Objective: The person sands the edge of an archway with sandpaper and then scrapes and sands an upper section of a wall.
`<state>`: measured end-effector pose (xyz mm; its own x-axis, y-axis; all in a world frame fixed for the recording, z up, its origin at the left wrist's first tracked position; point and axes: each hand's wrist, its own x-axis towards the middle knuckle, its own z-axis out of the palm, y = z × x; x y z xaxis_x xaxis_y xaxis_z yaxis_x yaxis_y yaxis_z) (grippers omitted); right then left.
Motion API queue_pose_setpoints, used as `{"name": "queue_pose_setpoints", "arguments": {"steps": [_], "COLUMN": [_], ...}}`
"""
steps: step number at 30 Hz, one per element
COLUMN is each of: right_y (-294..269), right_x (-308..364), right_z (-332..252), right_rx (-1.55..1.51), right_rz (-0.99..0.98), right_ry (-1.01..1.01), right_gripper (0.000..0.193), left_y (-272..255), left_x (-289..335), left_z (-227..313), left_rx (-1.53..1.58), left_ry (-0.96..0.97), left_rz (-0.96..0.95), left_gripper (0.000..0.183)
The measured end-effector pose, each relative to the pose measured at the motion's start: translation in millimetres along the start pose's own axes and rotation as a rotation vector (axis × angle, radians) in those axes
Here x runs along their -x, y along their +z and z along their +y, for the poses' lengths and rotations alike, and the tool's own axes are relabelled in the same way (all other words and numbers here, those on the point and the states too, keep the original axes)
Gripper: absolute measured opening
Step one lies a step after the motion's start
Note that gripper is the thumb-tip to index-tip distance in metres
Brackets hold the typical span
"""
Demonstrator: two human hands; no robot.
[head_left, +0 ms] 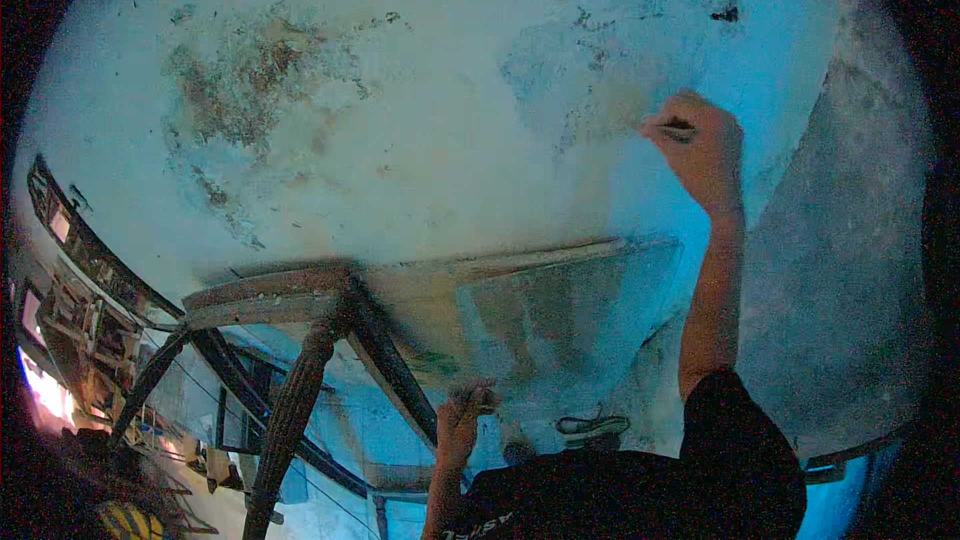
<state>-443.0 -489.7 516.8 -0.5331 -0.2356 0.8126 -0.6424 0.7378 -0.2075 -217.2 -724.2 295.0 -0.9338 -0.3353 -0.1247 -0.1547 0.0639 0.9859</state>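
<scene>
Raised at the upper right, my right hand [700,145] is closed in a pinch, in front of a large pale surface [430,140] with dark, flaking stains. Whatever the fingertips hold, if anything, is too small to make out. Low in the middle, my left hand [460,425] is curled closed, and a dark bit shows at its fingertips that I cannot identify. Just left of that hand runs a dark wooden bar [390,365] of a wooden frame with a fluted leg [295,410]. I cannot tell whether either hand touches the pale surface.
A brown wooden edge [270,290] crosses below the pale surface. A grey, rough surface [840,270] lies to the right. A shoe [592,427] shows near my dark shirt. Wooden furniture parts [95,330] and a yellow-and-black striped item [130,520] are at the left.
</scene>
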Motion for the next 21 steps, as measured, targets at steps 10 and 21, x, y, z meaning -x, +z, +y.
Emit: {"name": "queue_pose_setpoints", "arguments": {"steps": [10, 21], "right_y": [32.6, 68.8], "right_x": [31.8, 148.4], "right_z": [-8.6, -23.6], "right_rx": [-0.128, -0.892], "right_rz": [-0.124, -0.791], "right_ry": [-0.019, 0.066], "right_gripper": [0.021, 0.02], "left_y": [-0.8, 22.7], "left_x": [5.3, 23.3], "left_z": [-32.1, -62.3], "left_rx": [0.221, 0.229], "left_ry": [0.088, 0.346], "left_rz": [-0.071, 0.104], "left_gripper": [0.028, 0.033]}}
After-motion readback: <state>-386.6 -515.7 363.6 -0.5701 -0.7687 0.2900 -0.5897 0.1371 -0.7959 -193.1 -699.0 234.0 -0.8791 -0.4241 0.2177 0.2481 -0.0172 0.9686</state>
